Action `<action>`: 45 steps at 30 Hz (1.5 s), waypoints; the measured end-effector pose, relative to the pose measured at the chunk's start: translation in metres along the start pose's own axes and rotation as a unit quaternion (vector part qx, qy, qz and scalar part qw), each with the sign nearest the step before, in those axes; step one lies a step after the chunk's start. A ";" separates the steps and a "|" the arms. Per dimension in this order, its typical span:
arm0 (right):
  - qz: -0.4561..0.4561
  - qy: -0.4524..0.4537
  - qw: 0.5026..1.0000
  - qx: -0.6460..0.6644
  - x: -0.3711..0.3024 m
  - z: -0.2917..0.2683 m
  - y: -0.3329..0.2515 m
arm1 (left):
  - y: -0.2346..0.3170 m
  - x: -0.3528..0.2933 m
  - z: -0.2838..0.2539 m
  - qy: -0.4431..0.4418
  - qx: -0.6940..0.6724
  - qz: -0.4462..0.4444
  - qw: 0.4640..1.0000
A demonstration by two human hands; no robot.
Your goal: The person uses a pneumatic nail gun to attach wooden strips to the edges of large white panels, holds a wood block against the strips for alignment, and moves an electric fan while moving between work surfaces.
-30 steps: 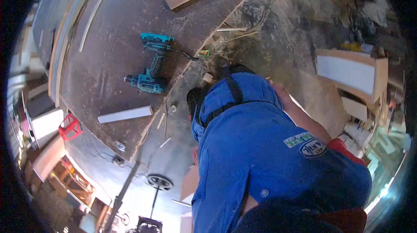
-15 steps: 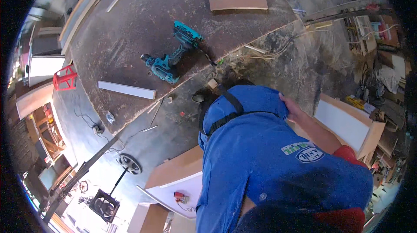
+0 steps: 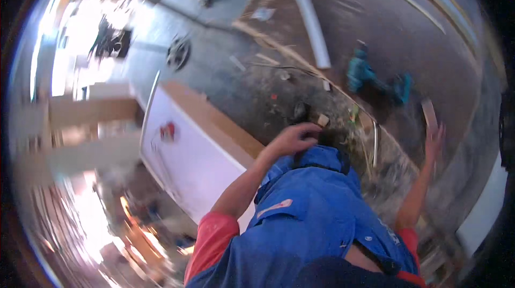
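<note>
My left hand (image 3: 298, 139) hangs in the air in front of my blue overalls, open, fingers slightly bent with nothing in them. My right hand (image 3: 435, 141) reaches over the large brown board (image 3: 370, 14), at the near end of a short wooden piece (image 3: 429, 113). Its fingers look stretched out alongside that end; blur hides whether they touch it. Left of it on the board lie a teal cordless drill (image 3: 375, 78) and a long white strip (image 3: 313, 29).
A large white panel with a wooden side (image 3: 198, 154) stands at my left, a small red tool (image 3: 168, 131) on it. Farther off on the floor is a grey wheel-like base (image 3: 178, 53). Scraps and a thin pale stick (image 3: 375, 144) lie along the board's near edge.
My view has swung left, so the board now appears at the upper right. My left hand has come into sight. The right hand has left my hip and reached out to the wooden piece.
</note>
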State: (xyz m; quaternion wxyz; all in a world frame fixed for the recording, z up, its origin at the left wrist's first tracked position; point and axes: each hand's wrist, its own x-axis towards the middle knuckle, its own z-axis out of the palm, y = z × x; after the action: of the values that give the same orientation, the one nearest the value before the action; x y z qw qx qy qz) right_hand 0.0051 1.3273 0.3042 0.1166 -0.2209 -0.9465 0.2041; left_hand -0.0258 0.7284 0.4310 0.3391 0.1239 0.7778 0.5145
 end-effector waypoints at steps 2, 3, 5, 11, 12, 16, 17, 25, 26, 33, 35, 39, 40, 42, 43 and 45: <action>-0.013 -0.051 0.986 -0.159 0.006 0.018 0.000 | -0.043 -0.011 0.020 -0.173 -0.048 0.012 0.984; -0.024 -0.033 0.976 -0.213 0.012 0.013 0.012 | -0.069 -0.016 0.020 -0.136 -0.055 0.026 0.989; -0.003 -0.013 0.994 -0.112 -0.014 0.029 -0.022 | -0.121 -0.042 0.007 -0.159 -0.140 -0.017 0.977; 0.147 0.177 0.970 -0.084 -0.041 -0.014 -0.206 | -0.177 -0.094 -0.021 0.012 -0.103 -0.142 0.984; 0.129 0.217 0.967 -0.031 -0.049 -0.021 -0.248 | -0.179 -0.095 -0.033 0.061 -0.080 -0.178 0.979; 0.002 0.231 0.968 0.102 -0.057 0.037 -0.373 | -0.227 -0.114 -0.104 0.135 -0.090 -0.147 0.976; -0.082 0.238 0.963 0.099 -0.059 0.060 -0.407 | -0.232 -0.121 -0.124 0.148 -0.056 -0.144 0.977; -0.402 -0.211 0.876 0.158 -0.122 0.202 -0.681 | -0.288 -0.196 -0.283 0.380 0.011 -0.194 0.904; -0.421 -0.300 0.847 0.125 -0.128 0.219 -0.703 | -0.298 -0.205 -0.294 0.394 0.005 -0.200 0.897; -0.300 -0.483 0.811 -0.139 -0.129 0.375 -0.763 | -0.375 -0.217 -0.340 0.462 -0.132 -0.207 0.852; -0.265 -0.528 0.795 -0.136 -0.113 0.424 -0.766 | -0.404 -0.219 -0.363 0.424 -0.198 -0.201 0.861; -0.218 -0.635 0.716 -0.190 -0.084 0.524 -0.803 | -0.496 -0.229 -0.370 0.511 -0.185 -0.325 0.773; -0.237 -0.643 0.696 -0.214 -0.073 0.547 -0.819 | -0.515 -0.230 -0.371 0.532 -0.166 -0.366 0.745; -0.276 -0.645 0.662 -0.263 -0.048 0.585 -0.855 | -0.542 -0.229 -0.367 0.566 -0.190 -0.430 0.677; -0.303 -0.652 0.635 -0.284 -0.046 0.602 -0.878 | -0.550 -0.231 -0.349 0.569 -0.247 -0.522 0.585; -0.356 -0.649 0.602 -0.301 -0.043 0.642 -0.935 | -0.578 -0.241 -0.340 0.450 -0.318 -0.612 0.568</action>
State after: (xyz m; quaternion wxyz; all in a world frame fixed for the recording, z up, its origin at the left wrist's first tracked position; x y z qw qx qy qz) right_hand -0.5028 0.3265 0.1373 -0.5374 0.3013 -0.7854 -0.0600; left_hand 0.0199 0.1001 0.0982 0.1970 -0.7442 0.5069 0.3878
